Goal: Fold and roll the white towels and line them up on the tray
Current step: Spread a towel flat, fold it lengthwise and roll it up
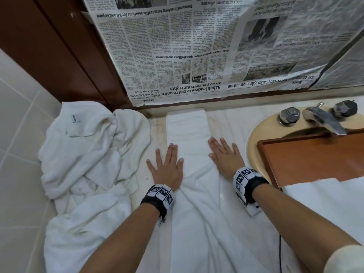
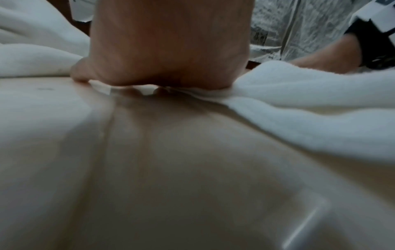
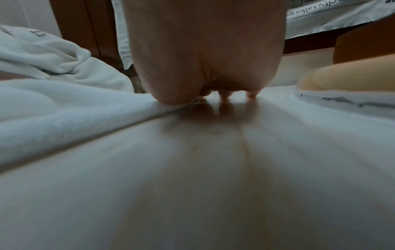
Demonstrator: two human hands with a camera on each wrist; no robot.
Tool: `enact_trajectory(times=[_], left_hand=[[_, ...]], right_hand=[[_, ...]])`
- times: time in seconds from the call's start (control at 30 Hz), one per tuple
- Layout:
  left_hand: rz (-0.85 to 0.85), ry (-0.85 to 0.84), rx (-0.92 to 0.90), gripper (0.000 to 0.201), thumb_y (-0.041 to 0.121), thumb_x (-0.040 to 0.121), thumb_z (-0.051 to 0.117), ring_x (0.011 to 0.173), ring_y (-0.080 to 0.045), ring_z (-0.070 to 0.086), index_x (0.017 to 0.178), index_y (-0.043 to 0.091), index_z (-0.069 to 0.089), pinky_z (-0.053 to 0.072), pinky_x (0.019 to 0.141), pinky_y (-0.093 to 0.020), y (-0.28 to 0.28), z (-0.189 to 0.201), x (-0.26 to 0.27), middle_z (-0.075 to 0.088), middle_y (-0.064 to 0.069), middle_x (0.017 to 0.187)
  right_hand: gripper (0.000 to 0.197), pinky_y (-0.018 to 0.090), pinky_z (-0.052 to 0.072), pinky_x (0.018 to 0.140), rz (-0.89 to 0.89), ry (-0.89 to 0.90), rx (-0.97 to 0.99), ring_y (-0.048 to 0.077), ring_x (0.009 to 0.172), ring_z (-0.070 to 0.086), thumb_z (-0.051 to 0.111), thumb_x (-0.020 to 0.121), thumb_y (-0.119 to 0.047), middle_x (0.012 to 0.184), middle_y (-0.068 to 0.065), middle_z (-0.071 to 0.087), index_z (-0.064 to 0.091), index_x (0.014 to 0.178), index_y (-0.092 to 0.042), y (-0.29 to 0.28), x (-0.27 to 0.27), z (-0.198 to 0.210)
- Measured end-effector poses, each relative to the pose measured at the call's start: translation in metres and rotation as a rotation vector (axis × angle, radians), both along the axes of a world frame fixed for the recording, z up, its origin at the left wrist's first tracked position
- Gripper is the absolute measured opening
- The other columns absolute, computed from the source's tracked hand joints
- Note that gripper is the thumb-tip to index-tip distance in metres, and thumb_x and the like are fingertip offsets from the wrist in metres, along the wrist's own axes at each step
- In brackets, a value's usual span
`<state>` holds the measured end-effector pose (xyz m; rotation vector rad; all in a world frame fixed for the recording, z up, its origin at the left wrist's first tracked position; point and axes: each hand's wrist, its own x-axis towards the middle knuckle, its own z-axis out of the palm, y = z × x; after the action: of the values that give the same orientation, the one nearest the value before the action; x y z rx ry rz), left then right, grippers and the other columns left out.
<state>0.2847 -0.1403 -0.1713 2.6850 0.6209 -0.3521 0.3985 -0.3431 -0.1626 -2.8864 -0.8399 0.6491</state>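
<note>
A long white towel [image 1: 187, 131], folded into a narrow strip, lies on the counter from the back wall toward me. My left hand [image 1: 167, 164] lies flat with spread fingers along its left edge, partly on the bare counter. My right hand [image 1: 224, 154] presses flat on the strip's right edge. In the left wrist view the palm [image 2: 171, 50] bears down on the towel's edge [image 2: 310, 101]. The right wrist view shows the right palm [image 3: 205, 50] beside the towel [image 3: 64, 110]. The brown wooden tray [image 1: 315, 154] sits over the sink at the right, with another white towel [image 1: 325, 198] across its near end.
A heap of crumpled white towels [image 1: 88, 154] fills the counter's left side. A chrome faucet [image 1: 323, 121] with two knobs stands behind the beige sink rim [image 1: 254, 138]. Newspaper [image 1: 197, 56] covers the wall behind. A brown wooden panel [image 1: 59, 46] stands at the back left.
</note>
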Motion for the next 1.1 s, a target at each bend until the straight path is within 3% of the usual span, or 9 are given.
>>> enact_trajectory(times=[0.2, 0.33, 0.43, 0.5, 0.6, 0.73, 0.97, 1.03, 1.1], left_hand=[[-0.034, -0.055, -0.042, 0.057, 0.046, 0.106, 0.02, 0.153, -0.021, -0.007, 0.159, 0.033, 0.003, -0.007, 0.119, -0.058, 0.006, 0.004, -0.01, -0.005, 0.02, 0.164], [-0.104, -0.269, -0.171, 0.048, 0.029, 0.098, 0.045, 0.139, -0.026, 0.039, 0.145, 0.02, 0.047, 0.029, 0.115, -0.048, 0.01, 0.006, -0.046, 0.04, 0.0, 0.154], [-0.18, -0.374, -0.251, 0.036, 0.023, 0.09, 0.052, 0.113, -0.025, 0.058, 0.123, 0.019, 0.066, 0.048, 0.097, -0.041, 0.005, 0.003, -0.074, 0.061, 0.001, 0.131], [-0.23, -0.37, -0.231, 0.031, 0.017, 0.089, 0.059, 0.11, -0.022, 0.057, 0.118, 0.023, 0.069, 0.047, 0.092, -0.037, 0.0, 0.002, -0.083, 0.063, 0.006, 0.126], [-0.251, -0.361, -0.192, 0.028, 0.017, 0.089, 0.064, 0.109, -0.021, 0.055, 0.115, 0.026, 0.07, 0.045, 0.087, -0.036, -0.005, 0.002, -0.089, 0.063, 0.009, 0.122], [-0.221, -0.356, -0.207, 0.013, 0.021, 0.092, 0.063, 0.1, -0.022, 0.059, 0.103, 0.021, 0.071, 0.05, 0.084, -0.043, -0.008, 0.007, -0.091, 0.066, 0.005, 0.11], [-0.173, -0.372, -0.271, 0.009, 0.014, 0.09, 0.066, 0.098, -0.016, 0.062, 0.097, 0.016, 0.071, 0.048, 0.087, -0.032, -0.007, 0.017, -0.1, 0.064, 0.006, 0.11], [-0.169, -0.374, -0.299, 0.009, 0.015, 0.09, 0.067, 0.098, -0.014, 0.062, 0.097, 0.019, 0.071, 0.05, 0.09, -0.035, -0.004, 0.014, -0.101, 0.062, 0.01, 0.111], [-0.167, -0.361, -0.321, 0.009, 0.018, 0.09, 0.066, 0.098, -0.013, 0.061, 0.097, 0.021, 0.071, 0.05, 0.091, -0.036, -0.002, 0.014, -0.103, 0.061, 0.011, 0.113]], right_hand=[[0.054, 0.045, 0.009, 0.121, -0.095, -0.023, 0.102, 0.019, 0.152, 0.003, 0.021, 0.107, -0.033, 0.165, -0.009, 0.0, 0.005, 0.158, -0.023, 0.011, -0.002, 0.01], [0.049, 0.039, 0.033, 0.108, -0.174, -0.062, 0.452, 0.029, 0.134, 0.043, 0.049, 0.1, -0.022, 0.151, 0.009, 0.042, 0.041, 0.146, -0.009, 0.003, -0.062, 0.029], [0.031, 0.03, 0.042, 0.087, -0.198, -0.014, 0.608, 0.023, 0.11, 0.057, 0.062, 0.094, -0.025, 0.12, 0.004, 0.06, 0.061, 0.122, -0.011, -0.009, -0.116, 0.036], [0.03, 0.024, 0.038, 0.079, -0.188, 0.073, 0.554, 0.016, 0.103, 0.055, 0.063, 0.092, -0.037, 0.111, -0.002, 0.058, 0.061, 0.114, -0.016, -0.013, -0.141, 0.038], [0.04, 0.029, 0.043, 0.083, -0.102, 0.096, 0.35, 0.016, 0.107, 0.05, 0.06, 0.09, -0.048, 0.115, -0.004, 0.052, 0.059, 0.117, -0.019, -0.017, -0.164, 0.035], [0.035, 0.034, 0.046, 0.08, -0.05, 0.044, 0.19, 0.021, 0.108, 0.05, 0.054, 0.093, -0.041, 0.118, 0.0, 0.049, 0.056, 0.117, -0.016, -0.013, -0.176, 0.039], [0.012, 0.03, 0.033, 0.064, -0.122, 0.063, 0.129, 0.018, 0.079, 0.043, 0.044, 0.097, -0.023, 0.097, 0.0, 0.049, 0.05, 0.091, -0.015, -0.015, -0.202, 0.053], [0.013, 0.031, 0.033, 0.065, -0.175, 0.089, 0.153, 0.02, 0.082, 0.049, 0.046, 0.095, -0.026, 0.095, 0.0, 0.049, 0.049, 0.091, -0.015, -0.014, -0.208, 0.056], [0.024, 0.032, 0.036, 0.067, -0.153, 0.08, 0.125, 0.023, 0.096, 0.053, 0.049, 0.095, -0.036, 0.106, 0.001, 0.049, 0.052, 0.105, -0.014, -0.01, -0.215, 0.059]])
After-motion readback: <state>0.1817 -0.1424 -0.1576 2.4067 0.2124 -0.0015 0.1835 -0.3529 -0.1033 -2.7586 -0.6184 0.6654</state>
